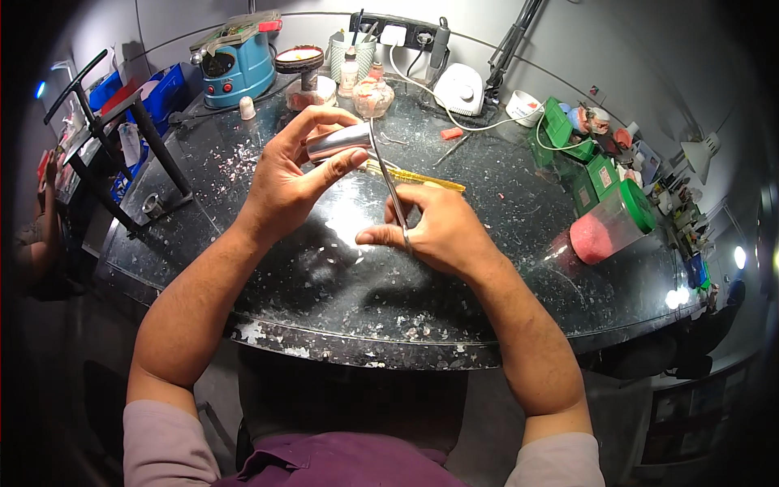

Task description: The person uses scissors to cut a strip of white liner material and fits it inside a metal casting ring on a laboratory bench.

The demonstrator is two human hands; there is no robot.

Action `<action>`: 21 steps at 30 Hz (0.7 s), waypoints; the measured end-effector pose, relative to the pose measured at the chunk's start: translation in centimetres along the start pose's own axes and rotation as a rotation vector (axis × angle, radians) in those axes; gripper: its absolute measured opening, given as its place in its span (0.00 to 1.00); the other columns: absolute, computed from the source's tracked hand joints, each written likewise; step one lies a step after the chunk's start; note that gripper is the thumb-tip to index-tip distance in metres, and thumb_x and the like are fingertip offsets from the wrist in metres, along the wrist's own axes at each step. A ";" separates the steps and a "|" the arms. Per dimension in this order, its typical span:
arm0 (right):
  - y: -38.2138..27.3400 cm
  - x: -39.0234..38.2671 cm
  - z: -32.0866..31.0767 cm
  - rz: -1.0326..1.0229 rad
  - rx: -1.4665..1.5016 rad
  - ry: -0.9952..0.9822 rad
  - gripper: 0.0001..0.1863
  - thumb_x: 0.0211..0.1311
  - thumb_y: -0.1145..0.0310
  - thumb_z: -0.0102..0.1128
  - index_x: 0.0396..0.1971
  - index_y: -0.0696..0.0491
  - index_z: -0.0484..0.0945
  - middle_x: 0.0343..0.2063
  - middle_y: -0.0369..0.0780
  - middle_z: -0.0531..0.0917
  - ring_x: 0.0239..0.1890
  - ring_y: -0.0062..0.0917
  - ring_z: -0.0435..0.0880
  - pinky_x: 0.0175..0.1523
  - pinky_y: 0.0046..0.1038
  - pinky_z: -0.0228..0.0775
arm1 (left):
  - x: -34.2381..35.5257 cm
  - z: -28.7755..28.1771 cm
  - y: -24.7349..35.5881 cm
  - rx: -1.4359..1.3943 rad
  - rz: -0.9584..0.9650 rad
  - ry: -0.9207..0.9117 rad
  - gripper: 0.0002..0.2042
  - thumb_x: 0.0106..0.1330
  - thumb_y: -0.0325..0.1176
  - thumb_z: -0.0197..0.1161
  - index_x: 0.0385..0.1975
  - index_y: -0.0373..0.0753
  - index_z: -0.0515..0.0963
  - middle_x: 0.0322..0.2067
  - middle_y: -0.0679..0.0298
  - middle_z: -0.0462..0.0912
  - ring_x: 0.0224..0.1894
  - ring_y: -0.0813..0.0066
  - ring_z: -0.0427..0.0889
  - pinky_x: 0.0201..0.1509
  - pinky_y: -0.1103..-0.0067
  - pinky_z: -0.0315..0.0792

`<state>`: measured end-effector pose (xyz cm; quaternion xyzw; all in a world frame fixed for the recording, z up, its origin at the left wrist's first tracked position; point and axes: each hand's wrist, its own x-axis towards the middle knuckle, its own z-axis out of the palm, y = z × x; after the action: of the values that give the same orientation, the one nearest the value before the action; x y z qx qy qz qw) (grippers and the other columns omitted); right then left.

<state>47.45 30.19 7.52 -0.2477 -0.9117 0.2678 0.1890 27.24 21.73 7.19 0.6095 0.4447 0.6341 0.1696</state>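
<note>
My left hand (280,174) grips a short, shiny metal cylinder (337,143) between thumb and fingers, tilted slightly above the bench. In my right hand (446,227) is a slim metal spatula-like tool (385,172), pinched between thumb and forefinger. Its upper end meets or passes just in front of the cylinder's right-hand end; whether they touch I cannot tell. Behind my right hand, a yellow strip (434,180) lies on the dark bench. Whatever is inside the cylinder is hidden.
Scraps litter the speckled black bench (324,284). A clear jar (600,231) of pink powder with a green lid lies tilted at right, near green boxes (588,191). Behind stand a blue machine (243,77), a glass vessel (373,97) and a white device (460,88). Another person's arm (49,211) shows far left.
</note>
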 end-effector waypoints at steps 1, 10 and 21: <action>-0.1 0.1 -0.1 0.016 -0.005 -0.041 0.43 0.37 0.25 0.69 0.29 0.56 0.77 0.28 0.43 0.81 0.35 0.34 0.82 0.43 0.35 0.73 | 0.0 0.0 0.1 0.002 -0.012 -0.020 0.18 0.63 0.36 0.71 0.50 0.40 0.75 0.40 0.64 0.84 0.46 0.80 0.81 0.51 0.82 0.74; 0.5 0.2 0.3 -0.048 0.015 -0.007 0.47 0.38 0.24 0.67 0.37 0.58 0.77 0.36 0.45 0.80 0.44 0.38 0.79 0.52 0.36 0.71 | -0.3 -0.2 0.3 -0.031 -0.079 -0.095 0.18 0.64 0.29 0.69 0.52 0.37 0.74 0.47 0.64 0.81 0.54 0.76 0.79 0.60 0.76 0.73; 0.1 -0.1 0.0 -0.059 -0.127 0.010 0.55 0.38 0.23 0.66 0.54 0.58 0.75 0.43 0.47 0.79 0.50 0.39 0.76 0.57 0.38 0.69 | -0.5 0.3 0.3 -0.089 -0.144 -0.146 0.18 0.62 0.28 0.71 0.51 0.37 0.76 0.48 0.65 0.81 0.54 0.75 0.79 0.61 0.76 0.73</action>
<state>47.60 30.21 7.48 -0.2335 -0.9328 0.2027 0.1851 27.75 21.33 7.08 0.6125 0.4452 0.5931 0.2735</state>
